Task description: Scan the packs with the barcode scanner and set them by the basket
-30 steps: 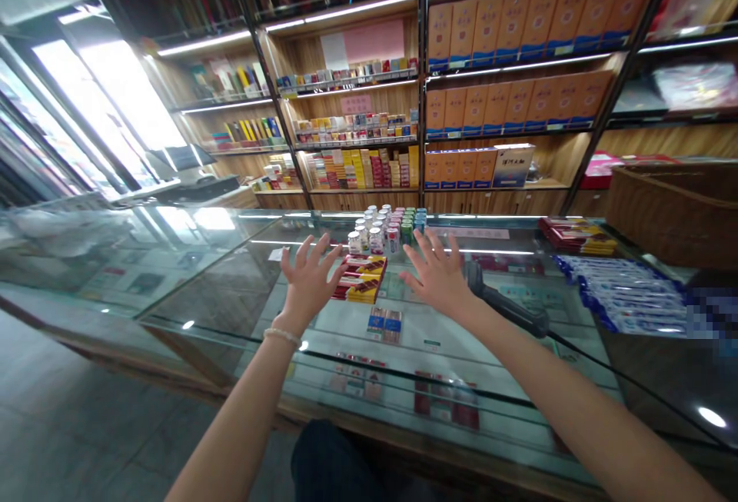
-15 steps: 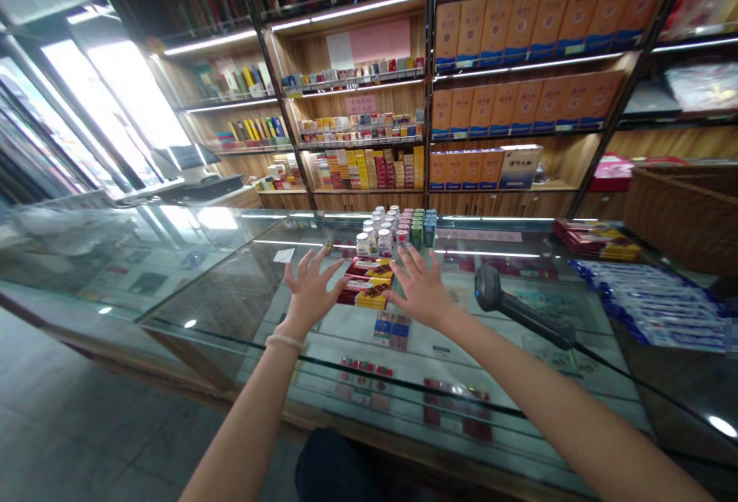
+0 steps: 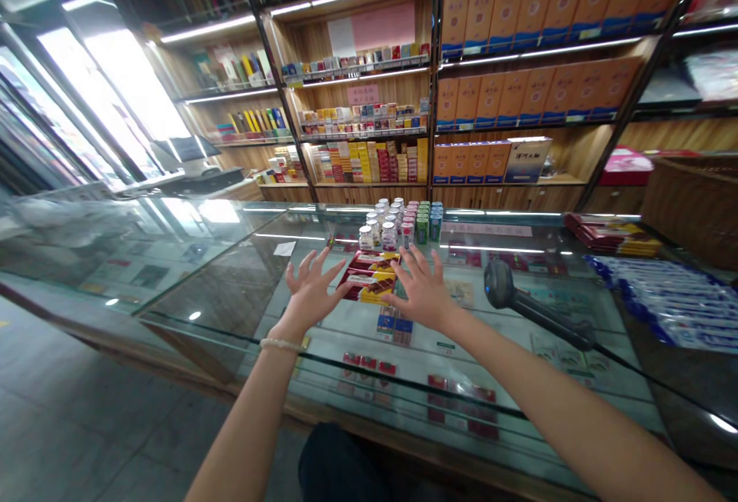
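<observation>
Several red-and-yellow packets with chocolate bars pictured on them (image 3: 372,280) lie in two small groups on the glass counter (image 3: 340,325). My left hand (image 3: 314,288) is at their left side, fingers spread and nothing in it. On the other side is my right hand (image 3: 423,290), also open and without anything in it. The fingertips of both hands come close to the packets; whether they touch I cannot tell. Just beyond stand rows of small white-capped bottles (image 3: 377,229), with pink, green and blue containers (image 3: 423,227) to their right.
A black barcode scanner (image 3: 533,310) with a cable lies right of my right hand. Blue-and-white packets (image 3: 657,298) and more red-and-yellow packets (image 3: 614,237) lie farther right, near a brown basket (image 3: 692,202). Goods show under the glass. Shelves with orange boxes (image 3: 481,102) line the wall.
The view has shifted slightly, so the counter goods appear a little farther right. Both hands stay open beside the packets, with little visible movement.
</observation>
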`<state>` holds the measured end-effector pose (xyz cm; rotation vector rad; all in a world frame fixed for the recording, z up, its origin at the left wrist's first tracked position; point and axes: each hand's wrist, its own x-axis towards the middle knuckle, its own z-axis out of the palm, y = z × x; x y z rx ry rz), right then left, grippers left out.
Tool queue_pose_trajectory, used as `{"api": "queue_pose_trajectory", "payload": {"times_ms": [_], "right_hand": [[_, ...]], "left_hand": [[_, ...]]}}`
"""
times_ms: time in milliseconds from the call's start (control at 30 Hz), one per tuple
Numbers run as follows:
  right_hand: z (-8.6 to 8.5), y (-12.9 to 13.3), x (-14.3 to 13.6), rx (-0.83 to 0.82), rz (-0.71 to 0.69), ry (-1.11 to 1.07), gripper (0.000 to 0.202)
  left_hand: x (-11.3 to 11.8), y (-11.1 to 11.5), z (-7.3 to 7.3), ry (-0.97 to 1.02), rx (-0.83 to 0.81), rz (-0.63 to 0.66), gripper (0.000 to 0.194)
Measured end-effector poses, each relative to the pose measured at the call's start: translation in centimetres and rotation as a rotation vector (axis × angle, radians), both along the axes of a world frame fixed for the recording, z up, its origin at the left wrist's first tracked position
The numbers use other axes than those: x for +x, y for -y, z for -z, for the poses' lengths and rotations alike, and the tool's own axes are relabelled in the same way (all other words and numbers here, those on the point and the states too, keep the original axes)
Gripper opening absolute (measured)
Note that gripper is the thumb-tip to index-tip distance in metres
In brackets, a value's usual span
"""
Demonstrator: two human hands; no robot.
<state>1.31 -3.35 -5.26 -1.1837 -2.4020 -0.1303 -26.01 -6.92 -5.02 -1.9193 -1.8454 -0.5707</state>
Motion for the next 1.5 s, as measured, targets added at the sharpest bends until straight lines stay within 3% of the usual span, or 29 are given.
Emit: {"api": "queue_pose_trajectory", "payload": {"times_ms": [533, 933, 1100, 1333, 1500], "right_hand": [[0.5, -0.1, 0.4, -0.051, -0.051, -0.031, 0.065], [-0.4, 0.0, 0.9, -0.159, -0.078, -0.059, 0.067], [-0.7, -0.2, 0.9, -0.16, -0.088, -0.063, 0.066], [-0.6, -0.6, 0.9, -0.112, -0.124, -0.069, 0.067], [-1.5, -0.9, 1.2, -0.045, -0.152, -0.033, 0.068]], "left_hand": [[-1.6, 0.2, 1.0, -0.013, -0.006, 0.126, 0.048], [-1.7, 0.4, 0.3, -0.032, -0.02, 0.2, 0.056], [-1.9, 0.2, -0.7, -0.031, -0.074, 0.206, 0.057], [-1.8, 0.4, -3.0, -0.061, -0.174, 0.275, 0.067], [-0.9, 0.5, -4.3, -0.134, -0.139, 0.315, 0.06]]}}
